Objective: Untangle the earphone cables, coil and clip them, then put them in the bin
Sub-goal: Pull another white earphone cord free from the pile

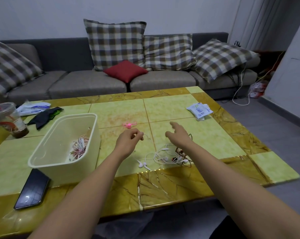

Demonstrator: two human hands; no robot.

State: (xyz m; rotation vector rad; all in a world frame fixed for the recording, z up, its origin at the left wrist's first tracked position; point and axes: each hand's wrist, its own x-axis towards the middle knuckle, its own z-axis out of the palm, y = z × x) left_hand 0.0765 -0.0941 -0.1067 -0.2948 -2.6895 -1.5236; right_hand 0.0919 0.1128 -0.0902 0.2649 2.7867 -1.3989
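Note:
A tangle of white earphone cables [160, 156] lies on the table near its front edge, mixed with a dark brown cable [183, 152]. My left hand [129, 138] pinches the end of a white cable that trails down to the tangle. My right hand [177, 133] hovers over the tangle with fingers loosely spread, holding nothing. A pink cable clip [129, 125] sits on the table just beyond my left hand. The cream plastic bin [47, 161] stands to the left, with coiled pink and white cables [79, 146] inside.
A dark phone [32, 189] lies in front of the bin. A plastic cup with a straw [9, 119], a black cloth [44, 115] and tissue packets [199, 111] sit near the table's far edges. A grey sofa [111, 80] with cushions stands behind.

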